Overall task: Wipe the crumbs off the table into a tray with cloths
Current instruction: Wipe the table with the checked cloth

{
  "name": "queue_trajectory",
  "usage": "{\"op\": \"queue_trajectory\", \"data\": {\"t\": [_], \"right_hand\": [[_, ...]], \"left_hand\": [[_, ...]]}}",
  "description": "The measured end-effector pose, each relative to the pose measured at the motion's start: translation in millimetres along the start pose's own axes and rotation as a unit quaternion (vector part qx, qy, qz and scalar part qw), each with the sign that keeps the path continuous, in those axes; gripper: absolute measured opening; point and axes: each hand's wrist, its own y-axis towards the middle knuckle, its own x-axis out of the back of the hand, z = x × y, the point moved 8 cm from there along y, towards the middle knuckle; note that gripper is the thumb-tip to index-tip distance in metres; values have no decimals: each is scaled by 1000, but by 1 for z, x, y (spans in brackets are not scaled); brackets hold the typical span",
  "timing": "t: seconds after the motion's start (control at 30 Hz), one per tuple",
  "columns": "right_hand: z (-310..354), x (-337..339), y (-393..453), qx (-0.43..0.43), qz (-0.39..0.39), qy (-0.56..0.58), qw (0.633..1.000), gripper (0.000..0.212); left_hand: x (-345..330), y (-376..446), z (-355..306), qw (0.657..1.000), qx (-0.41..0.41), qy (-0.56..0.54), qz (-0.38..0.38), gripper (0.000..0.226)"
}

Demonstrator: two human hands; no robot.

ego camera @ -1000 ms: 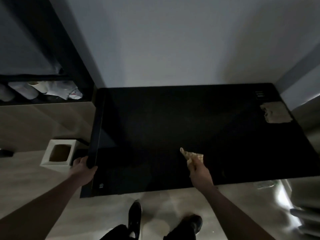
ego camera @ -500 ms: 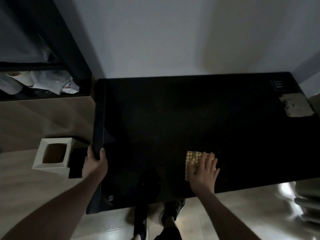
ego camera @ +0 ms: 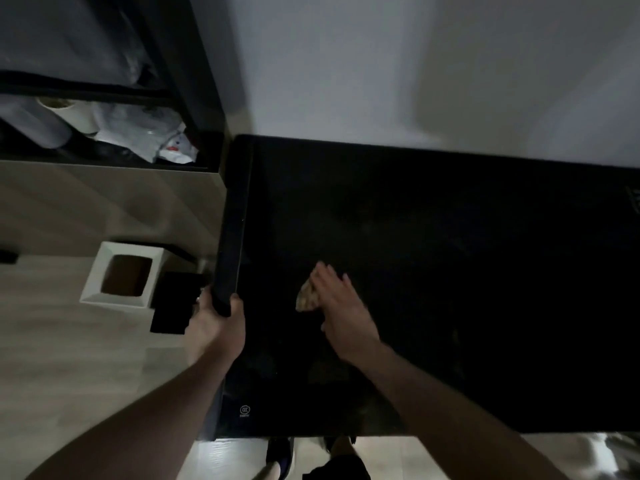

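Since half a second ago your right hand (ego camera: 341, 306) has slid the cloth (ego camera: 308, 296) leftward and a little farther from the near edge of the table (ego camera: 450, 271), and the cloth, which lay flat and square, now shows bunched into a small wedge at your fingertips. Your left hand (ego camera: 216, 323) has kept its place at the left edge.

Nearest you, your shoes (ego camera: 280, 459) show on the pale floor (ego camera: 69, 375) just below the table's near edge. A small printed mark (ego camera: 245, 410) sits by the near left corner of the dark top.

Your right hand lies palm down on the top with fingers straight and spread, pressing the cloth under the fingertips; only the cloth's left part shows beyond them. It sits in the near left part of the table, apart from the left edge.

Your left hand curls its thumb and fingers round the near end of a long dark tray (ego camera: 232, 230), held along the table's left edge and running toward the far left corner. Crumbs cannot be made out on the dark surface.

Left of the tray, on the floor, stands a white square bin (ego camera: 121, 280) with a brown inside, and a black block (ego camera: 175, 303) just beside it. Farther off, a dark shelf (ego camera: 104, 95) holds a paper roll (ego camera: 69, 112) and crumpled white bags (ego camera: 149, 133). A pale wall (ego camera: 415, 71) rises behind the far edge.
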Motion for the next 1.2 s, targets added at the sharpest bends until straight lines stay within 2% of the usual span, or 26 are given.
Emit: {"op": "queue_trajectory", "data": {"t": [0.17, 0.3, 0.43, 0.53, 0.63, 0.73, 0.9, 1.0, 1.1, 1.2], "right_hand": [[-36, 74, 133, -69, -108, 44, 991, 88], [-49, 85, 233, -75, -88, -12, 993, 83], [-45, 64, 269, -72, -51, -3, 996, 72], [-28, 46, 248, -58, -66, -21, 996, 58], [-2, 34, 200, 4, -57, -22, 998, 56], [20, 9, 130, 50, 0, -34, 998, 61], [71, -31, -19, 111, 58, 25, 992, 75], [85, -45, -74, 164, 72, 27, 984, 77], [72, -21, -56, 133, 40, 106, 985, 73], [37, 43, 19, 40, -75, 178, 980, 46]], "left_hand": [[0, 2, 0, 1000, -6, -3, -18, 59], [0, 4, -3, 999, -14, 0, -40, 54], [-2, 6, -2, 999, -11, 16, -45, 52], [-1, 6, -2, 999, 0, 25, -41, 54], [1, 4, -4, 999, -5, 24, -34, 56], [3, 3, -6, 999, -7, 31, -33, 58], [5, 1, -7, 999, -12, 28, -37, 60], [5, 0, -9, 999, -22, 30, -36, 59], [6, 1, -9, 998, -22, 31, -40, 58], [5, 2, -8, 999, -22, 28, -41, 56]]}}
